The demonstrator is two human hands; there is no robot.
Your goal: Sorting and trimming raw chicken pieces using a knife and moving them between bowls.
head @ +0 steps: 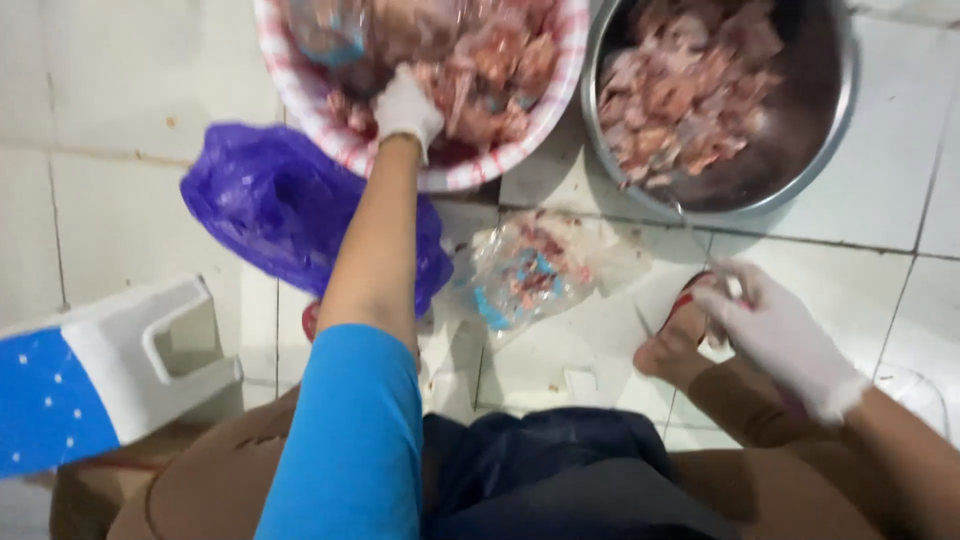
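My left hand (405, 105), in a white glove, reaches forward into a red-and-white plastic basin (340, 140) filled with raw meat pieces (480, 70). Its fingers are curled down into the meat. My right hand (775, 335), also gloved, hovers low over my right foot in a red sandal (680, 335). Its fingers are bent near a small pale object, and the blur hides what it holds. A steel bowl (810, 160) at the upper right holds more cut raw meat (680, 95).
A crumpled purple plastic bag (270, 200) lies left of my arm. A clear bag with meat scraps (535, 270) lies on the white tiled floor (120, 190) in the middle. A white-and-blue plastic stool (100, 370) stands at the left.
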